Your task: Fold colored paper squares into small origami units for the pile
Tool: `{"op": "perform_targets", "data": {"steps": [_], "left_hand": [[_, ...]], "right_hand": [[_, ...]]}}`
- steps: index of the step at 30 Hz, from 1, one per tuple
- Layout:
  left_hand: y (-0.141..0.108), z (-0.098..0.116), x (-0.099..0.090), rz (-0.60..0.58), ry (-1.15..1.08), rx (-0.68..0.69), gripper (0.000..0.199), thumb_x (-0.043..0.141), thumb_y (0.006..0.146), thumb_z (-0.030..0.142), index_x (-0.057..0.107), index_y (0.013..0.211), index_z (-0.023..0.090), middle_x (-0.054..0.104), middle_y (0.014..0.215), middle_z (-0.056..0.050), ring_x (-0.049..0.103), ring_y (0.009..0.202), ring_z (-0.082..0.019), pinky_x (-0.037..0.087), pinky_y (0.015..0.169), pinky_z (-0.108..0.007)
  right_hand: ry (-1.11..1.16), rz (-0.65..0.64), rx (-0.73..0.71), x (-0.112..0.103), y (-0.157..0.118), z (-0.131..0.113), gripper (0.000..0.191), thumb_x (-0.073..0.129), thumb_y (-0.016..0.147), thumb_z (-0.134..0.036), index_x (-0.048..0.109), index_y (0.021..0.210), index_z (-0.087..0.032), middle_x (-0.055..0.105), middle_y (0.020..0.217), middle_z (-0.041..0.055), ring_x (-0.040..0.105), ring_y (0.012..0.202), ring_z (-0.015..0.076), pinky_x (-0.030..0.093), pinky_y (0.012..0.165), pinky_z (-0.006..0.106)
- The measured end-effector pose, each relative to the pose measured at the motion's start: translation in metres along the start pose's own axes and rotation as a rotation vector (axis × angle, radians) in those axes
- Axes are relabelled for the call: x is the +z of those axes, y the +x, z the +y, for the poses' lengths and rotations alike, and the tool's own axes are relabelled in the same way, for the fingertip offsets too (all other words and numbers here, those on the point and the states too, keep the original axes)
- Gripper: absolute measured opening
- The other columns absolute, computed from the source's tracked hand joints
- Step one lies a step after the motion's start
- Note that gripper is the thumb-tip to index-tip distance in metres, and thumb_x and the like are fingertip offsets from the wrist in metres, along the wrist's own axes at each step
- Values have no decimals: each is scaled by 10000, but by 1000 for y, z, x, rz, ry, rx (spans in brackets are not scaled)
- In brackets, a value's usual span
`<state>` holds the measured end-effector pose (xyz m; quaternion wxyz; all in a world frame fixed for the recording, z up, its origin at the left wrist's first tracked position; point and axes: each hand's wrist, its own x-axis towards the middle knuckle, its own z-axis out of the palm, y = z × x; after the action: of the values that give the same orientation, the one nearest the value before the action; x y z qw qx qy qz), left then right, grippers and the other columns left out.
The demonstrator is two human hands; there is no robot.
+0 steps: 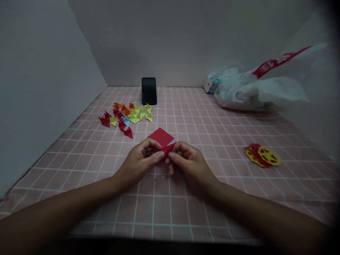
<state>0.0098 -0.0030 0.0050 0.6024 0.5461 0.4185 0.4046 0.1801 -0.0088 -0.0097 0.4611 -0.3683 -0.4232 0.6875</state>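
Between my two hands is a small folded piece of red paper (pixel 168 149), pinched from both sides above the table. My left hand (pixel 145 157) grips its left side between thumb and fingers. On the other side, my right hand (pixel 188 159) has thumb and forefinger closed on the paper, with its lower fingers curled beneath. Part of the fold is hidden by my fingertips. Just behind the hands lies a flat stack of square red paper (pixel 160 136), turned cornerwise, with a pale bluish edge showing at its right.
Several folded paper cranes (pixel 127 115) in red, orange, yellow and blue cluster at the back left. A black phone (pixel 149 91) leans behind them. Red and yellow paper cutouts (pixel 262 156) lie at right. A white plastic bag (pixel 255 92) and small box (pixel 209 85) occupy the back right.
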Motion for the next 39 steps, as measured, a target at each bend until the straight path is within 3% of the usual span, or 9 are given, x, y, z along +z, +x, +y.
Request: {"op": "perform_targets", "data": {"steps": [9, 18, 24, 27, 39], "left_hand": [[-1, 0, -2, -43, 129, 7, 138, 652, 848, 277, 566, 836, 169, 558, 719, 30, 528, 613, -99, 435, 573, -220], [-1, 0, -2, -12, 55, 10, 149, 651, 851, 283, 555, 848, 169, 624, 776, 3, 601, 685, -118, 489, 642, -237], [0, -1, -5, 23, 114, 32, 108, 665, 830, 230, 575, 831, 169, 619, 724, 23, 613, 658, -115, 490, 640, -238], [0, -2, -5, 35, 153, 48, 106, 676, 822, 224, 590, 851, 169, 613, 730, 22, 615, 656, -116, 497, 639, -241], [5, -3, -5, 116, -116, 89, 254, 754, 738, 163, 563, 907, 170, 653, 835, 11, 647, 741, -109, 544, 712, -235]], "right_hand": [[-59, -30, -4, -2, -1, -1, 159, 699, 844, -314, 590, 867, -200, 557, 584, -69, 472, 453, 69, 350, 438, 191], [-22, -19, -34, -3, 2, 1, 122, 711, 811, -264, 610, 805, -195, 656, 734, -22, 580, 540, 84, 463, 538, 225], [-90, -15, -25, -4, 1, 0, 133, 714, 810, -261, 615, 877, -203, 658, 769, -19, 571, 570, 89, 454, 542, 223], [-180, 10, -61, -3, 0, -2, 108, 700, 818, -280, 628, 819, -199, 619, 738, -23, 542, 572, 94, 435, 534, 226], [-157, 43, -56, -4, 0, -1, 175, 705, 810, -288, 573, 738, -198, 593, 636, -38, 536, 538, 94, 424, 535, 230]]}}
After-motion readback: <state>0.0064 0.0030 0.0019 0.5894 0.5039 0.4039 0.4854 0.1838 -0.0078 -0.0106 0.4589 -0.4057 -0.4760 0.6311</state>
